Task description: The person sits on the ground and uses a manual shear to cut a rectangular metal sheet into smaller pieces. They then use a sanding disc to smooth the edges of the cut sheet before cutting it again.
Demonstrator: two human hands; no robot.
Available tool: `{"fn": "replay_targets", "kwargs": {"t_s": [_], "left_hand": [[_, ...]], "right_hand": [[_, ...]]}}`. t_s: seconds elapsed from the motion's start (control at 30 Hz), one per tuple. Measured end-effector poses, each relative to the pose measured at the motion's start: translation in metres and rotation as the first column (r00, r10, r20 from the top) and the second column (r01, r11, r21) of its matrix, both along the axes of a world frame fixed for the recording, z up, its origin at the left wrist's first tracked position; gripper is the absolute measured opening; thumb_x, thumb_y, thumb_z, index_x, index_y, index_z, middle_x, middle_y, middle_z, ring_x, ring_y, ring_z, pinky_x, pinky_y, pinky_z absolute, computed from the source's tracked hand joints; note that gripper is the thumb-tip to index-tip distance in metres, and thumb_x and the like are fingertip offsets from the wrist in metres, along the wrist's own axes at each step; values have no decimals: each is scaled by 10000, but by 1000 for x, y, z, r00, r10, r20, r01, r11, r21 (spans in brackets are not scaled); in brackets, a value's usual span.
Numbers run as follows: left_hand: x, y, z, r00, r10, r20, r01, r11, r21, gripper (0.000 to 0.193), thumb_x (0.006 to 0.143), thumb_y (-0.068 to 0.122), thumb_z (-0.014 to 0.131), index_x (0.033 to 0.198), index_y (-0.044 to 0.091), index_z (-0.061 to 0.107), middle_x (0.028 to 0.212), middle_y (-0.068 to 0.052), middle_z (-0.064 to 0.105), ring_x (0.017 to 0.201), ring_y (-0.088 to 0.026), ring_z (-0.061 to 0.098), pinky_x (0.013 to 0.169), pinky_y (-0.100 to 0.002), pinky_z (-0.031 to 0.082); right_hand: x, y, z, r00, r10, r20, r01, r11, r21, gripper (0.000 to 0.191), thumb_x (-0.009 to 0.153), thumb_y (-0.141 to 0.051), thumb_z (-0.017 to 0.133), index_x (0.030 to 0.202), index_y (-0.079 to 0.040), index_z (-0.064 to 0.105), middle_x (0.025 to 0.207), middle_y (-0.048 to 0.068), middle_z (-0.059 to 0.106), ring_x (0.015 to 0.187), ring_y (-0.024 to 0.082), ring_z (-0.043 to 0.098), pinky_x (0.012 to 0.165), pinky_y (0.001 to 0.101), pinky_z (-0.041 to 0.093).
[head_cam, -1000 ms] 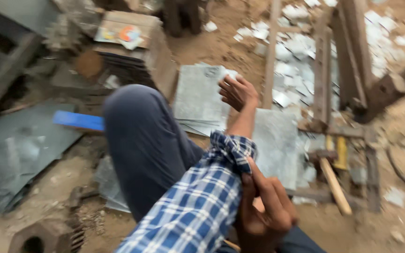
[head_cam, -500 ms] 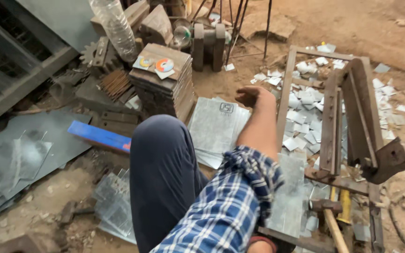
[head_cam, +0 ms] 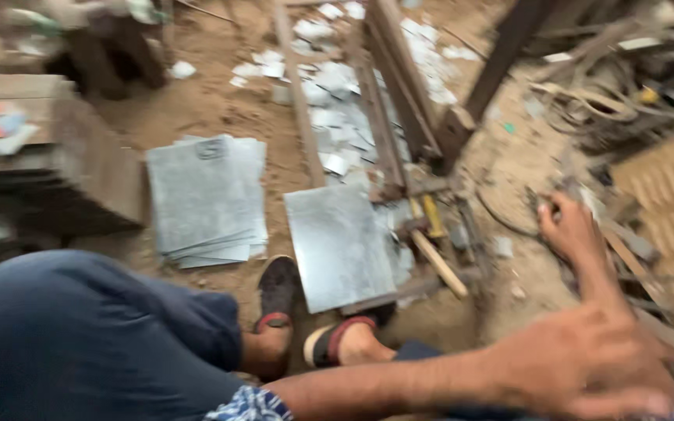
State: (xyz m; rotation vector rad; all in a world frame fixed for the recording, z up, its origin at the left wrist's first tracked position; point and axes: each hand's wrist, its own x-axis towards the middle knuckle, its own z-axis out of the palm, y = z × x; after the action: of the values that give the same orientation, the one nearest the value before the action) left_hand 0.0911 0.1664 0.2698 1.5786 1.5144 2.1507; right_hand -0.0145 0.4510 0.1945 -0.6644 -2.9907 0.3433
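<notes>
The right hand [head_cam: 567,230] rests far out on the right, fingers curled down onto a heap of scrap strips [head_cam: 632,248] on the dirt. The motion blur hides whether it is gripping one or just touching the heap. The left hand [head_cam: 587,366] reaches across nearer to me, palm down just beside the same heap. It is too smeared to tell if anything is in it.

Left of the hands a hammer [head_cam: 440,263] lies flat beside a single metal sheet [head_cam: 337,245], which sits in front of the sandalled feet [head_cam: 306,331], probably within easy reach. Further left is a stack of sheets [head_cam: 204,199], squared up and likely waiting their turn.

There's no real box or bin here. The long iron frame [head_cam: 391,101] beyond has small pale offcuts [head_cam: 333,93] scattered inside it and around it.
</notes>
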Motion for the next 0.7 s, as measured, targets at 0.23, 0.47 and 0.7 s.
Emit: {"fn": "replay_targets", "kwargs": {"t_s": [0.23, 0.47, 0.7], "left_hand": [[36, -2, -17, 984, -28, -178, 18, 998, -60, 391, 1096, 387, 579, 1427, 179, 582, 1176, -64, 634, 959, -228, 641, 868, -315, 539], [42, 8, -18, 966, -207, -157, 206, 978, -17, 335, 1117, 292, 518, 1427, 168, 537, 1126, -32, 649, 974, -179, 667, 855, -262, 558], [26, -48, -24, 953, -262, -154, 238, 959, -153, 395, 1068, 269, 573, 1434, 128, 524, 1138, -46, 663, 993, -190, 675, 870, -289, 568]], "right_hand": [[40, 62, 7, 970, -197, -142, 153, 950, -273, 383, 995, -167, 638, 1370, -91, 653, 954, 157, 759, 761, 253, 743, 694, 400, 565], [85, 64, -13, 884, -416, -214, 260, 817, -514, 307, 1054, -115, 625, 1334, 11, 628, 943, 157, 733, 761, 175, 718, 602, 319, 573], [101, 64, -19, 874, -453, -174, 371, 855, -361, 293, 1048, -134, 628, 1316, -17, 650, 912, 148, 735, 744, 171, 719, 608, 322, 572]]}}
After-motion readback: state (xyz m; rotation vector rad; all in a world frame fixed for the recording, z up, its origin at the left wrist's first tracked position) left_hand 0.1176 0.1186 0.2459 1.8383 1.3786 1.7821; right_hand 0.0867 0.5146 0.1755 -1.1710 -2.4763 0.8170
